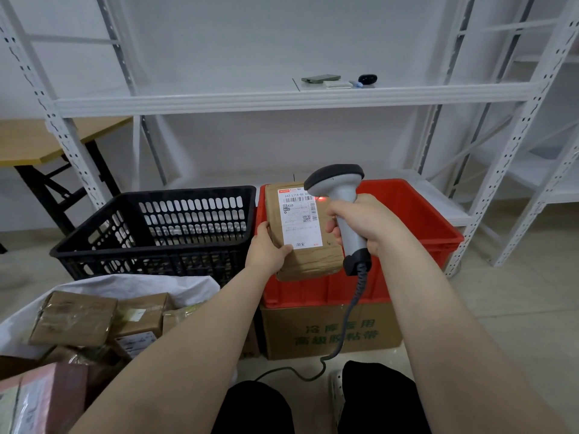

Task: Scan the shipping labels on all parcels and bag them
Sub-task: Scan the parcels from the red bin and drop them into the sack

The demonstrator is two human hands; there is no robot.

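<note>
a person seated on the floor holds a brown taped parcel (313, 261) up above the front of a red crate (416, 211), its white shipping label (300, 220) facing the camera. the left hand (266, 250) grips the parcel at its lower left corner, with the thumb lying across the bottom edge of the label. the right hand (360, 222) is wrapped round the grey handle of a barcode scanner (344, 198), whose dark head sits just beside the parcel's upper right corner. a red glow (321, 199) shows at the right end of the barcode. the scanner's coiled cable (347, 314) hangs down past the crate to the floor between the person's knees.

the red crate rests on a cardboard box (329, 332) printed with green characters. to its left, touching it, stands a black slatted basket (156, 236). nearer the camera on the left, a white sack (125, 283) lies open with several more brown parcels (75, 317) heaped inside. behind the crates rises a white metal shelf (282, 98), on which lie a few small items, among them a green flat object (321, 78) and a black rounded one (367, 78). a wooden surface (37, 139) on black legs stands at far left.
</note>
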